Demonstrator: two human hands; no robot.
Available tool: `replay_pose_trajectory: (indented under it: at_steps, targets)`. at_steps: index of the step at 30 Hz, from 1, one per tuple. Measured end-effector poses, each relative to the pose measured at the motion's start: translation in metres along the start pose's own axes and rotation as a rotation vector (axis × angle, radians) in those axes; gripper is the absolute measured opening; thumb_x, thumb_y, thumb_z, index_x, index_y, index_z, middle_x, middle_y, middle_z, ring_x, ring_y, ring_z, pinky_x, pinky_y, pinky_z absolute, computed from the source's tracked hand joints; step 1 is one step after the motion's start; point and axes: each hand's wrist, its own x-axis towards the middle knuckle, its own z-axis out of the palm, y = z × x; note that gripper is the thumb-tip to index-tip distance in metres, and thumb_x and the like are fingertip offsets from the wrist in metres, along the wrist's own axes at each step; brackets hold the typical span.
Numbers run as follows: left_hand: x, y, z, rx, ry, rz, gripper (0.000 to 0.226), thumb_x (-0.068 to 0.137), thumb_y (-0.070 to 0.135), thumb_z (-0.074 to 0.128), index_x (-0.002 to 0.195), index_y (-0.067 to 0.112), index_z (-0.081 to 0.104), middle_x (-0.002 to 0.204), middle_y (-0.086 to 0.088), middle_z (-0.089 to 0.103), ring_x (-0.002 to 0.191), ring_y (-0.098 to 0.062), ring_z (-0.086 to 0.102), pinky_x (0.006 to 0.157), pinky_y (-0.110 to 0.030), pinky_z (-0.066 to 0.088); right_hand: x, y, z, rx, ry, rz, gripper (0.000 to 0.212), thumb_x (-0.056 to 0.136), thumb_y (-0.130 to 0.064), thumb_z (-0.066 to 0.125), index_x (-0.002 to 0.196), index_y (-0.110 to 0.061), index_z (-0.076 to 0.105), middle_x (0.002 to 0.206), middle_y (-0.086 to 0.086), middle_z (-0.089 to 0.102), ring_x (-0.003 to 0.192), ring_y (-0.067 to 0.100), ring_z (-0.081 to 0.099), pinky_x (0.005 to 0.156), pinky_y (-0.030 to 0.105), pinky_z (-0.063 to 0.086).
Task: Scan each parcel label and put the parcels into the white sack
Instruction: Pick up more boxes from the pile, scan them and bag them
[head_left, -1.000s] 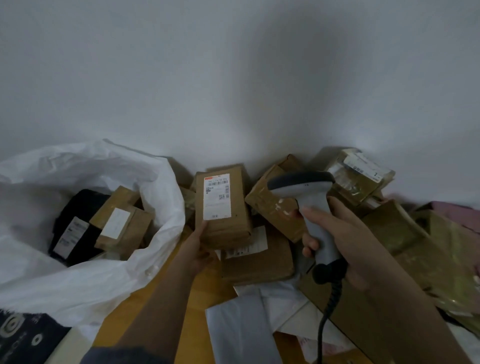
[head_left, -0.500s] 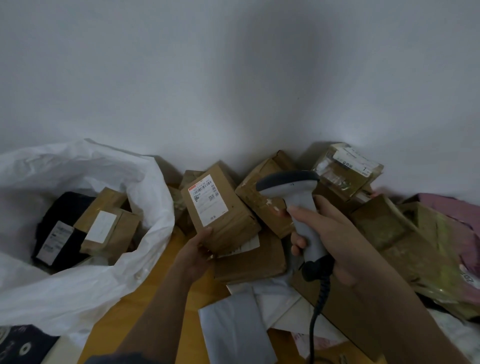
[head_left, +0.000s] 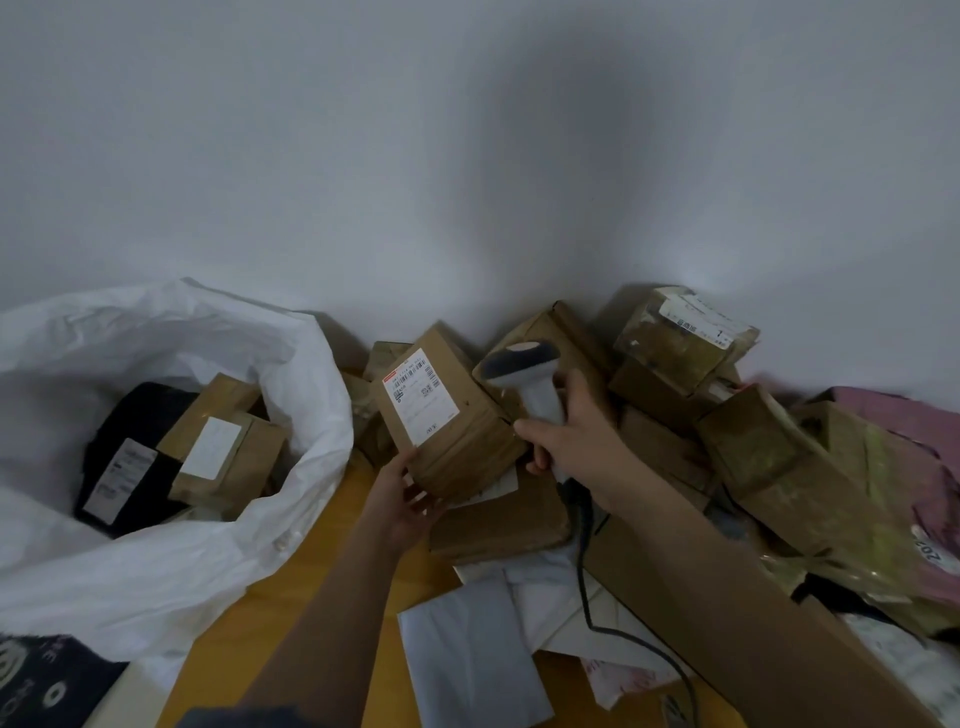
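At the far left the white sack (head_left: 171, 519) gapes open on the wooden bench (head_left: 291, 623), already holding a black parcel with a label and a couple of brown ones. Just right of its rim, the left hand (head_left: 402, 506) grips the lower end of a brown kraft parcel (head_left: 452, 436), thumb on the front face and fingers curled beneath, raised and tilted so its white shipping label (head_left: 420, 397) faces up and leans toward the sack. Next to it, the right hand (head_left: 576, 441) is wrapped round the grip of a grey barcode scanner (head_left: 519, 364), whose head sits just beside the parcel's upper right corner — its black cable (head_left: 587, 587) trails down over the bench. Further right lies a heap of unsorted brown boxes (head_left: 753, 441) and pink mailers against the wall.

The scanning step appears to be in hand, or just finishing; no beam is visible, so I cannot tell which. The next move likely calls for swinging the parcel left over the sack's rim and letting go.
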Motion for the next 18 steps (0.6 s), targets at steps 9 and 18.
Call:
replay_pose_trajectory:
  at_steps: [9,18]
  targets:
    - [-0.009,0.003,-0.017,0.045,-0.016,-0.009,0.028,0.093,0.027,0.061,0.115,0.012,0.057,0.121,-0.019,0.057,0.112,-0.035,0.057,0.092,-0.042,0.05,0.028,0.03,0.026,-0.002,-0.144,0.095,0.049,0.091,-0.008,0.064,0.124,-0.027,0.033,0.108,0.002,0.05,0.074,0.014,0.057,0.056,0.016,0.05]
    - [-0.028,0.005,-0.031,0.066,-0.169,-0.036,0.053,0.078,0.037,0.068,0.125,0.021,0.051,0.13,-0.026,0.051,0.12,-0.044,0.052,0.099,-0.054,0.047,0.011,0.032,0.026,-0.017,-0.112,0.048,0.047,0.089,-0.011,0.067,0.122,-0.025,0.038,0.113,0.007,0.053,0.066,0.012,0.058,0.062,0.025,0.055]
